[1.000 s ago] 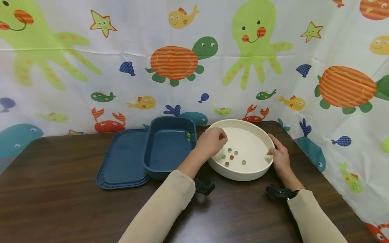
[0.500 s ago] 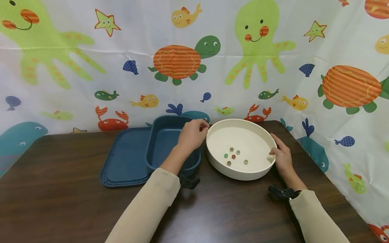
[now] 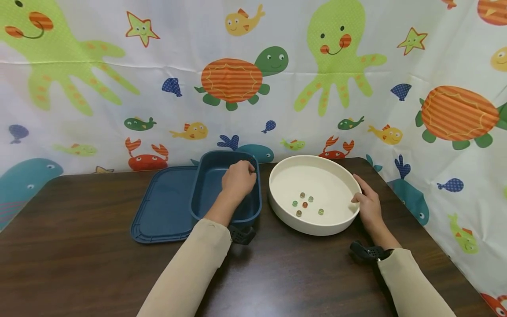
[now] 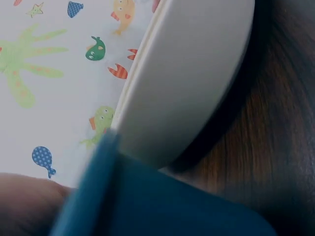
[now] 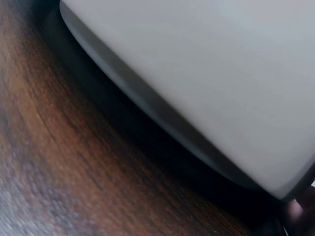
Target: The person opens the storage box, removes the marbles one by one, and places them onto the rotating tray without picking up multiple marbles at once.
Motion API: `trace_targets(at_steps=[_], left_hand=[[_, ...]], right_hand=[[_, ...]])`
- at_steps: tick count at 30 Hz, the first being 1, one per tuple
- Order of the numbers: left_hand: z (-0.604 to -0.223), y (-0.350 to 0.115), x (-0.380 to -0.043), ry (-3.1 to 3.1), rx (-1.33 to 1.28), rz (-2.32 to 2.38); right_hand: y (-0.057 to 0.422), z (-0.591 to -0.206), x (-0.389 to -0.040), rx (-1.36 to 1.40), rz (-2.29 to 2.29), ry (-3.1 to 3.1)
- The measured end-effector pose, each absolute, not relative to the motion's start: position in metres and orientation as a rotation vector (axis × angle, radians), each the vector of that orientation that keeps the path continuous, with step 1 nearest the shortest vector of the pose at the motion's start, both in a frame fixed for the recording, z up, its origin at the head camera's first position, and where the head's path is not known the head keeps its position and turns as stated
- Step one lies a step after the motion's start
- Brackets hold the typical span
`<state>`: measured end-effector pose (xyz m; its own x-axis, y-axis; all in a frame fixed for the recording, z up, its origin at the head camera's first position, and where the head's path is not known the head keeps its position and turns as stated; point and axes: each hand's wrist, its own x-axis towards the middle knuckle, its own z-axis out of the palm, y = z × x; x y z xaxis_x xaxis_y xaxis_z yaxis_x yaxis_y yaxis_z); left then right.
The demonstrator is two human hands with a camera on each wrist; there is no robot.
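Note:
My left hand (image 3: pixel 239 177) is over the right side of the blue rectangular tub (image 3: pixel 207 189), its fingers bent down inside the rim. Whatever its fingertips pinch is hidden, so I cannot tell if they hold anything. Close by on the right stands a round white bowl (image 3: pixel 293 176). Several small glass marbles lie on its floor, greenish and brownish ones around a red marble (image 3: pixel 305 204). With its thumb over the rim and fingers along the outside, my right hand (image 3: pixel 369 203) grips the bowl's right side. The left wrist view shows the tub's blurred blue wall (image 4: pixel 172 201) beside the bowl (image 4: pixel 182 73).
A flat blue lid (image 3: pixel 164 207) lies left of the tub, partly beneath it. Everything stands on a dark wooden table (image 3: pixel 79 246). Behind and to the right hangs a curtain (image 3: pixel 158 101) printed with sea animals.
My left hand has moved left from above the white bowl, across the gap, and down into the blue tub. The right hand keeps its grip on the bowl, and the visible marbles stay put.

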<state>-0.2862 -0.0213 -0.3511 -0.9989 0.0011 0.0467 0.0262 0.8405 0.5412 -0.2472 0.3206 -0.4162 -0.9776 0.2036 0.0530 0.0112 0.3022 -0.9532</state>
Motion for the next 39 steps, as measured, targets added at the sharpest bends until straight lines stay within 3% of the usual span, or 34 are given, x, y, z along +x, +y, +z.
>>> trace_targets(at_steps=[20, 39], left_hand=[[-0.365, -0.022, -0.291, -3.258, -0.043, -0.575], [-0.366, -0.025, -0.291, -3.206, -0.003, -0.611]], right_hand=[[0.321, -0.415, -0.247, -0.194, 1.765, -2.399], [0.32, -0.415, -0.246, -0.173, 1.757, -2.387]])
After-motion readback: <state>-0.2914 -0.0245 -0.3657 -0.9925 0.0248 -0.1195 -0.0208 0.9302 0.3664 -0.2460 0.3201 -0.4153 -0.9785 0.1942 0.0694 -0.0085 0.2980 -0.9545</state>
